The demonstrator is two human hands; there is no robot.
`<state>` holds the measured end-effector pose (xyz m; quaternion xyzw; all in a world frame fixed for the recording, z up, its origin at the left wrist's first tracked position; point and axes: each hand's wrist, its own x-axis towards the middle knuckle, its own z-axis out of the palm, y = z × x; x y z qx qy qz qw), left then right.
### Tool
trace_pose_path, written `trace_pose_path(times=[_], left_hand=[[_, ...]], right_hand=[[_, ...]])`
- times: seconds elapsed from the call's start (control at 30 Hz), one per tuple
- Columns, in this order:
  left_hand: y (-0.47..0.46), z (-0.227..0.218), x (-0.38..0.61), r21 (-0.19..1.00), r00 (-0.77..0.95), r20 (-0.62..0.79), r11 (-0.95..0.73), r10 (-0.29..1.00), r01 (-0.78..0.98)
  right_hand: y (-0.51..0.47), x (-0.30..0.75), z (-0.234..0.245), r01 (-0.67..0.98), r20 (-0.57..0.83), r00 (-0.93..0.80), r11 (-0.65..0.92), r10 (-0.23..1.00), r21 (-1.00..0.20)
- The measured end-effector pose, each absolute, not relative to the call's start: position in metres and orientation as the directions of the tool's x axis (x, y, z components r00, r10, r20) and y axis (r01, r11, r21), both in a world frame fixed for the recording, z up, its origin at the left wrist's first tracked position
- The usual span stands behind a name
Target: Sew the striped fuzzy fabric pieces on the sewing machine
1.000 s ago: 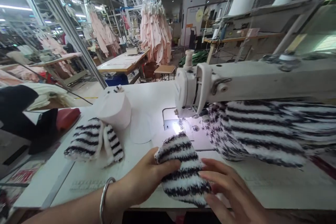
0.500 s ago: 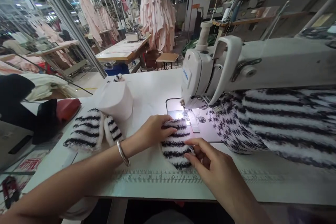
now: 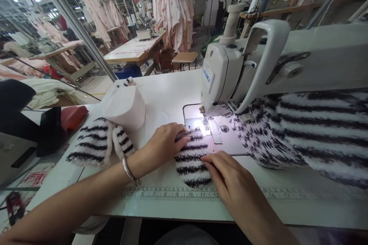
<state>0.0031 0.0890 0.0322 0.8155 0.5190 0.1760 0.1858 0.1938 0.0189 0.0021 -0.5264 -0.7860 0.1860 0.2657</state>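
A small striped piece of plush fabric (image 3: 193, 162), black and white with a rounded lower end, lies just in front of the sewing machine's lit needle area (image 3: 205, 125). My left hand (image 3: 169, 139) pinches its upper left edge between thumb and fingers. Along the right edge, my right hand (image 3: 227, 172) grips the same piece with thumb and forefinger. The white sewing machine (image 3: 221, 72) stands behind, its presser foot close to the fabric's top corner; I cannot tell whether they touch.
Larger striped plush fabric (image 3: 310, 130) is heaped under the machine arm at right. Left of my hands lie two striped pieces (image 3: 93, 143) beside a white rounded block (image 3: 125, 107). A printed ruler (image 3: 172, 195) runs along the table's front. Pink garments (image 3: 172, 11) hang behind.
The fabric piece has shifted slightly down and left relative to the needle area, with both hands still holding it. The whole view has shifted a little, bringing the machine nearer.
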Motion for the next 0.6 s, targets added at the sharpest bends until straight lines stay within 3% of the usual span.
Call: trace_pose_path(times=[0.17, 0.37, 0.6], left_hand=[[0.071, 0.029, 0.007, 0.5, 0.459, 0.069, -0.429, 0.885, 0.752], [0.071, 0.032, 0.005, 0.51, 0.397, 0.063, -0.371, 0.916, 0.776], [0.082, 0.035, 0.0, 0.52, 0.347, -0.127, -0.236, 0.929, 0.821]], right_hand=[[-0.005, 0.2, -0.002, 0.718, 0.272, -0.358, 0.45, 0.893, -0.531], [-0.015, 0.194, -0.005, 0.766, 0.407, -0.304, 0.475, 0.861, -0.432], [-0.015, 0.185, -0.015, 0.807, 0.471, -0.342, 0.511, 0.813, -0.297]])
